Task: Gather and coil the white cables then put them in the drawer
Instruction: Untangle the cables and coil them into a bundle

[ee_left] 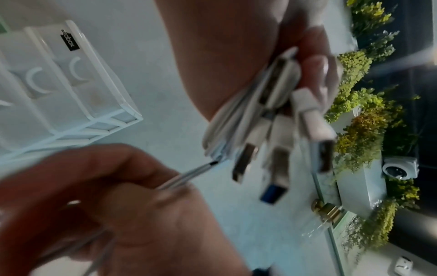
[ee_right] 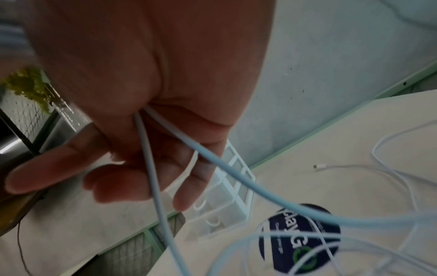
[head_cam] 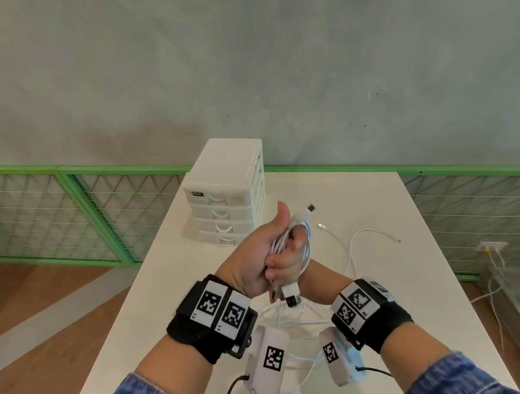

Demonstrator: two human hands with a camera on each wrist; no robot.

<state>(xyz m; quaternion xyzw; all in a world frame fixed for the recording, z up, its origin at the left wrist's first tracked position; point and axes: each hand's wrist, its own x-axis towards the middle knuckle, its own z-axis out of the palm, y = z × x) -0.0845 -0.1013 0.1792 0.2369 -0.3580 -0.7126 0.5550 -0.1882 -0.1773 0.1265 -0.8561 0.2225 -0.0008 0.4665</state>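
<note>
Above the white table (head_cam: 389, 279), my left hand (head_cam: 252, 258) grips a folded bundle of white cables (head_cam: 284, 240), thumb pointing up. A USB plug (head_cam: 291, 296) hangs below the fist. In the left wrist view several plugs (ee_left: 279, 130) stick out of that hand (ee_left: 224, 56). My right hand (head_cam: 290, 257) is pressed against the bundle; it pinches a thin strand (ee_left: 187, 177), and two strands (ee_right: 151, 168) run out of its fist (ee_right: 153, 74). More white cable (head_cam: 350, 248) lies loose on the table. The white drawer unit (head_cam: 227, 200) stands at the far left, drawers closed.
Cable loops (ee_right: 390, 168) spread over the table under and to the right of my hands, near a dark round sticker (ee_right: 300, 237). A green-framed mesh fence (head_cam: 93, 208) runs behind the table. The table's left edge drops to a wooden floor (head_cam: 40, 316).
</note>
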